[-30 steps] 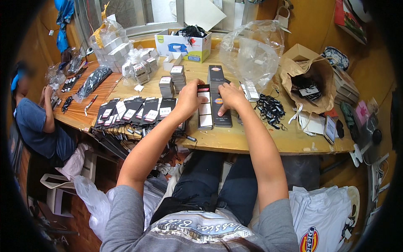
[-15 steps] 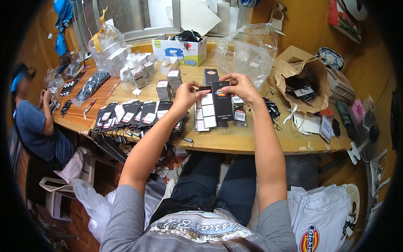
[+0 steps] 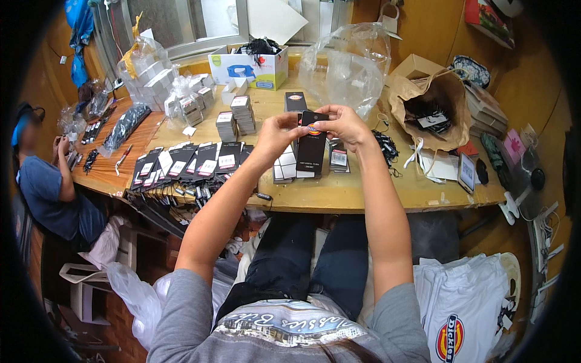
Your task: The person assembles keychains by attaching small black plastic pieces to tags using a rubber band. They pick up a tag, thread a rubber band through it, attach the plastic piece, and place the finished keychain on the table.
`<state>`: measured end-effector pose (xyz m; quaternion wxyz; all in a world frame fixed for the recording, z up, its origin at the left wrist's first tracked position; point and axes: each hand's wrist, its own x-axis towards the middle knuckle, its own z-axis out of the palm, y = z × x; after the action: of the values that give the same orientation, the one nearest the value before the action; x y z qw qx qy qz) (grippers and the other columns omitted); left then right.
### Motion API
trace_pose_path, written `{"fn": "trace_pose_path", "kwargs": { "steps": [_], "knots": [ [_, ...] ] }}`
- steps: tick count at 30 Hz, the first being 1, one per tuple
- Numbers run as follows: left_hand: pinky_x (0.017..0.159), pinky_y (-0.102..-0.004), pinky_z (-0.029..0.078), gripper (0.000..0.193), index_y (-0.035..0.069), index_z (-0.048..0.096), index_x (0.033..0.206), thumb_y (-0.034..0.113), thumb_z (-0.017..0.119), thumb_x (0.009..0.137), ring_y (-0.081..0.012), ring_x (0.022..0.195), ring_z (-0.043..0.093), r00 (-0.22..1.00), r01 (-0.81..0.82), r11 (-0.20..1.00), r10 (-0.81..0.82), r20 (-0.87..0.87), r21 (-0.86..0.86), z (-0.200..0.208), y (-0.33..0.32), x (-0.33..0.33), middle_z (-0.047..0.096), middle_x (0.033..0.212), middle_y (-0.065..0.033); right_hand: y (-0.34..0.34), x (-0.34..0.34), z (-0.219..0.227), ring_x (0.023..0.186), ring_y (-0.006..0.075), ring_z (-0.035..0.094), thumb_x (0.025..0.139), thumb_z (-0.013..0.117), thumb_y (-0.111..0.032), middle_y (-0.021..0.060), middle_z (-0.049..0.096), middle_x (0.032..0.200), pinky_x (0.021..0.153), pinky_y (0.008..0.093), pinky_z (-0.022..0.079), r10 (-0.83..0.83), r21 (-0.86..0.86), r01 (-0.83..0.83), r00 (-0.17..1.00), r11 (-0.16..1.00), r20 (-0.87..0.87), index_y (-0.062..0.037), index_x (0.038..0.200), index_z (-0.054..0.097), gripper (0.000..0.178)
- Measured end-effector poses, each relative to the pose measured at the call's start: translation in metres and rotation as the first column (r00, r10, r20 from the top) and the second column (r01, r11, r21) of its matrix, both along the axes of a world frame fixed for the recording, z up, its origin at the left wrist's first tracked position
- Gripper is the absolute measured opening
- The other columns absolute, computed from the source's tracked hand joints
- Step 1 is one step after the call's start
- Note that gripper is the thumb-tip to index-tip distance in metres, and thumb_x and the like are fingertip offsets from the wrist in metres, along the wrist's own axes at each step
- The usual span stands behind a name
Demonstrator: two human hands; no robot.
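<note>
Both hands hold a black hang tag (image 3: 310, 154) with a coloured emblem near its top, upright over the table. My left hand (image 3: 279, 138) is closed on its upper left edge, thumb near the emblem. On the upper right, my right hand (image 3: 348, 126) pinches the same tag. Whether another piece lies behind it is hidden. Just below my left hand lies a pile of white labels (image 3: 284, 168). Beside my right hand sits a small stack of barcode-labelled tags (image 3: 339, 158). Beyond the hands is a stack of black tags (image 3: 295, 100).
Many black tags with white labels (image 3: 181, 163) fan out at the left. Small card stacks (image 3: 242, 115) stand behind them. A box of black cords (image 3: 248, 69), a clear plastic bag (image 3: 348, 66) and a paper bag (image 3: 411, 121) line the back. A co-worker (image 3: 45, 181) sits at far left.
The red-topped piece in my left hand and the black tag in my right were side by side; my hands have drawn together, and only the black tag shows in front.
</note>
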<state>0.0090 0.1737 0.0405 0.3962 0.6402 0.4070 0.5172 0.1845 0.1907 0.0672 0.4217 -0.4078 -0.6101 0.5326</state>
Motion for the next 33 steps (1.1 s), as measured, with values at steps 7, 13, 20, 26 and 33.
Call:
{"fn": "trace_pose_path", "kwargs": {
  "steps": [7, 13, 20, 26, 33],
  "knots": [
    [0.062, -0.0201, 0.044, 0.021, -0.002, 0.056, 0.090, 0.007, 0.063, 0.072, -0.0087, 0.068, 0.055, 0.947, 0.070, 0.973, 0.004, 0.320, -0.222, 0.004, -0.030, 0.005, 0.059, 0.078, -0.0046, -0.011, 0.040, -0.042, 0.073, 0.0277, 0.059, 0.052, 0.075, -0.022, 0.0171, 0.060, 0.076, 0.068, 0.0330, 0.045, -0.382, 0.326, 0.213, 0.660, 0.921, 0.647, 0.0015, 0.080, 0.062, 0.039],
    [0.066, -0.0226, 0.045, 0.023, -0.005, 0.055, 0.095, 0.006, 0.058, 0.075, -0.0097, 0.070, 0.054, 0.932, 0.128, 0.960, -0.031, 0.361, -0.248, -0.001, -0.050, 0.009, 0.057, 0.082, -0.0061, -0.020, 0.037, -0.048, 0.071, 0.0282, 0.058, 0.048, 0.077, -0.017, 0.0173, 0.060, 0.073, 0.066, 0.0340, 0.044, -0.506, 0.431, 0.278, 0.599, 0.858, 0.620, 0.0013, 0.072, 0.058, 0.035],
    [0.067, -0.0213, 0.044, 0.024, -0.006, 0.053, 0.098, 0.006, 0.054, 0.078, -0.0102, 0.074, 0.053, 0.949, 0.060, 0.980, 0.002, 0.317, -0.187, -0.017, -0.057, 0.012, 0.056, 0.083, -0.0062, 0.012, 0.049, -0.078, 0.052, 0.0108, 0.052, 0.057, 0.069, 0.003, 0.0067, 0.055, 0.063, 0.044, 0.0232, 0.043, -0.494, 0.323, 0.390, 0.786, 0.862, 0.371, 0.0015, 0.072, 0.053, 0.022],
    [0.065, -0.0202, 0.045, 0.024, -0.007, 0.052, 0.100, 0.006, 0.052, 0.080, -0.0090, 0.073, 0.055, 0.954, -0.015, 0.989, 0.058, 0.295, -0.146, -0.024, -0.062, 0.015, 0.059, 0.086, -0.0081, -0.012, 0.041, -0.056, 0.061, 0.0195, 0.056, 0.061, 0.069, -0.006, 0.0089, 0.059, 0.067, 0.057, 0.0278, 0.044, -0.578, 0.381, 0.449, 0.729, 0.808, 0.366, -0.0011, 0.075, 0.057, 0.020],
    [0.067, -0.0191, 0.044, 0.030, -0.007, 0.048, 0.108, 0.001, 0.051, 0.080, -0.0071, 0.075, 0.054, 0.904, 0.129, 0.973, -0.036, 0.426, -0.192, -0.034, -0.085, 0.036, 0.059, 0.090, -0.0076, -0.085, 0.004, -0.046, 0.056, 0.0056, 0.050, 0.063, 0.068, -0.004, 0.0016, 0.057, 0.064, 0.052, 0.0199, 0.041, -0.320, 0.359, 0.280, 0.946, 0.890, 0.056, -0.0006, 0.071, 0.057, 0.014]
  ]
}}
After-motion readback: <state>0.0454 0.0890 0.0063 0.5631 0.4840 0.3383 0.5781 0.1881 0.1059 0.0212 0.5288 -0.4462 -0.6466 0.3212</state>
